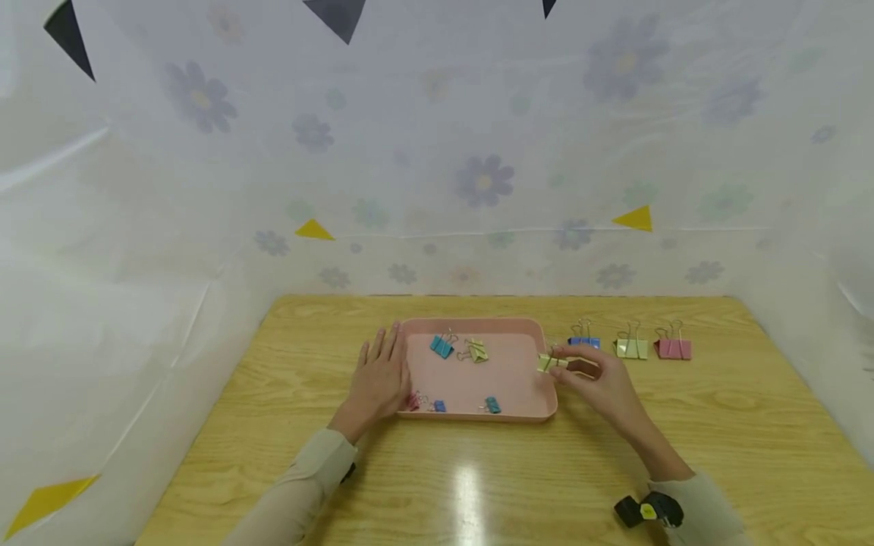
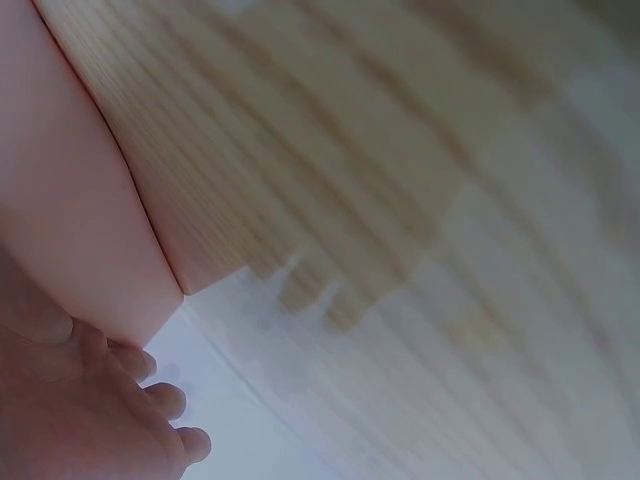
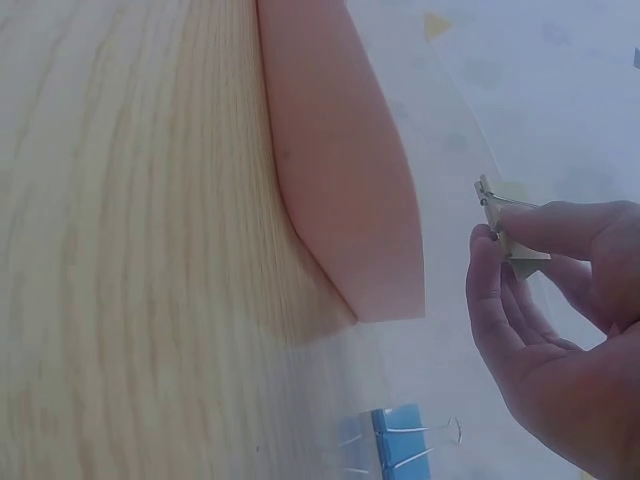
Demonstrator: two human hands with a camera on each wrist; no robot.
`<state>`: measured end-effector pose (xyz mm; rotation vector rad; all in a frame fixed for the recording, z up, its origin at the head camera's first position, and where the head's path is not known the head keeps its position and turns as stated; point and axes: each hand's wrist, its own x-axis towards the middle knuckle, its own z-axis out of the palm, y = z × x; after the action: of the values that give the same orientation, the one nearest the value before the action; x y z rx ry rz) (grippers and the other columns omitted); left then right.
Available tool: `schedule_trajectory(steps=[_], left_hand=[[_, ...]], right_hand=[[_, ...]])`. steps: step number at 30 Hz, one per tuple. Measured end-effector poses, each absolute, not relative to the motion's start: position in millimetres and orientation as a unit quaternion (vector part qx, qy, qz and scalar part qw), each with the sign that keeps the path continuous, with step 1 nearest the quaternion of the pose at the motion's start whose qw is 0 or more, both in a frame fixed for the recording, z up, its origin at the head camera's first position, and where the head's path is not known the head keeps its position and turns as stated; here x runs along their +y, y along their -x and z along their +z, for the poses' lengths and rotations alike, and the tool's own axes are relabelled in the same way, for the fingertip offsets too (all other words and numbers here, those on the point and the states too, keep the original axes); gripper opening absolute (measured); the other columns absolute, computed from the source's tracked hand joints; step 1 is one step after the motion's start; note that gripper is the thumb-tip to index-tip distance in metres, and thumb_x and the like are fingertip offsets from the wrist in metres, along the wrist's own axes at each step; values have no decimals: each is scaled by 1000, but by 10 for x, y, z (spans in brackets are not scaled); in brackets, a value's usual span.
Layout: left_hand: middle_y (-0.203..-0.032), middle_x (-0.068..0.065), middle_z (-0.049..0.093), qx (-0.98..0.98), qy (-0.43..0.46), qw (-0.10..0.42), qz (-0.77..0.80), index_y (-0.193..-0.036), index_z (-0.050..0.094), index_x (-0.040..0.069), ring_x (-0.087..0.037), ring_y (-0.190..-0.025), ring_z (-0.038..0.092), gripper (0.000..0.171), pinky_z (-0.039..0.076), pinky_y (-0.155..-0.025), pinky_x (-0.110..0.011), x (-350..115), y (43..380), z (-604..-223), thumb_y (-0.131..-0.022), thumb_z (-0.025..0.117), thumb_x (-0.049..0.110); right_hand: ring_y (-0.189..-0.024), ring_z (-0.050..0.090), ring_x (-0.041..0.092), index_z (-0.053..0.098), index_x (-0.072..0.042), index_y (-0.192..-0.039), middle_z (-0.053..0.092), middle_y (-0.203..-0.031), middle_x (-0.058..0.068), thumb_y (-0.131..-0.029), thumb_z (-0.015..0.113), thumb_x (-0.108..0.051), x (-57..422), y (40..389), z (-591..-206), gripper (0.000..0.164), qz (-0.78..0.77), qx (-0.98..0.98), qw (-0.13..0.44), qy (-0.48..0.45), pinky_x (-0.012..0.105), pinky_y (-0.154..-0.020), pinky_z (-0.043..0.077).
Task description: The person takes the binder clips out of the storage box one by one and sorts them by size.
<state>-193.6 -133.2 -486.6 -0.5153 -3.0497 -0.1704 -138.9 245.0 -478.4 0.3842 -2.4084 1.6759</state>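
while my left hand [image 1: 379, 377], fingers straight, rests against the pink tray [image 1: 508, 373], my right hand [image 1: 604, 381] pinches a yellow binder clip [image 1: 548, 364] near the tray's right rim, apparently mid-transfer between tray and desk [image 1: 683, 425], the next move seemingly calling for firm, rim-clearing carriage.

Site appears to be a small sheeted-off booth, wider premises undetermined: pale sheeting [image 1: 423, 152], flower-printed at the back, encloses the far edge and both sides of a wood-grain bench [image 1: 580, 478], with yellow triangles [image 1: 634, 219] and dark triangles [image 1: 340, 17] showing against it.
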Motion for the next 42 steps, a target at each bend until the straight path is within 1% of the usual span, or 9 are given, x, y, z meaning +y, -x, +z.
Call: schedule_trajectory(steps=[2, 10, 16, 22, 28, 32, 39, 42], left_hand=[[-171, -14, 13, -985, 165, 18, -51, -163, 18, 1, -37, -156, 14, 60, 15, -123, -56, -1333, 1934, -4872, -111, 31, 26], [-171, -14, 15, -984, 169, 26, -54, -163, 19, 0, -37, -156, 15, 60, 16, -123, -57, -1333, 1926, -4884, -111, 32, 26], [-170, -14, 16, -983, 171, 27, -60, -163, 20, 0, -38, -155, 16, 60, 16, -123, -58, -1330, 1932, -4895, -110, 33, 25], [-171, -13, 14, -984, 169, 27, -55, -164, 17, 2, -37, -156, 14, 60, 15, -123, -57, -1313, 1945, -4898, -110, 31, 26], [-170, -14, 15, -982, 176, 30, -67, -163, 20, 0, -38, -155, 16, 59, 16, -123, -58, -1300, 1935, -4887, -110, 32, 25], [-171, -14, 14, -981, 179, 25, -70, -163, 19, 0, -38, -156, 15, 59, 15, -123, -59, -1279, 1934, -4886, -110, 31, 24], [-170, -15, 16, -980, 179, 28, -77, -163, 17, 0, -38, -155, 15, 61, 15, -123, -59, -1277, 1947, -4895, -109, 30, 25], [-170, -16, 16, -980, 179, 30, -77, -163, 17, 0, -39, -155, 15, 61, 15, -122, -60, -1292, 1953, -4894, -109, 31, 25]], right_hand=[[-101, 69, 7, 72, -3, -122, 69, -121, 16, -96, 74, -11, 2470, 1364, -4780, 27, 562, -813, 91, -126, 21, -84, 57], [-101, 67, 5, 73, -5, -121, 72, -119, 15, -96, 74, -11, 2576, 1288, -4777, 26, 544, -824, 109, -115, 19, -83, 56], [-101, 65, 1, 73, -3, -121, 72, -116, 16, -95, 75, -9, 2682, 1246, -4794, 27, 543, -825, 120, -102, 18, -82, 56], [-97, 63, 2, 74, -1, -118, 73, -111, 15, -93, 76, -8, 2826, 1250, -4844, 26, 526, -836, 131, -92, 16, -80, 56], [-99, 62, -2, 74, -1, -120, 74, -115, 13, -94, 76, -9, 2996, 1268, -4896, 28, 501, -852, 126, -82, 12, -82, 52], [-98, 63, -2, 75, -2, -120, 74, -115, 13, -94, 77, -12, 3082, 1266, -4908, 28, 489, -861, 119, -70, 11, -82, 51], [-90, 65, -2, 75, 2, -117, 74, -109, 20, -94, 77, -13, 3147, 1269, -4944, 28, 486, -866, 103, -53, 14, -78, 54], [-90, 65, -4, 75, 2, -118, 74, -109, 20, -95, 76, -16, 3158, 1277, -4968, 29, 484, -870, 88, -39, 14, -77, 54]])
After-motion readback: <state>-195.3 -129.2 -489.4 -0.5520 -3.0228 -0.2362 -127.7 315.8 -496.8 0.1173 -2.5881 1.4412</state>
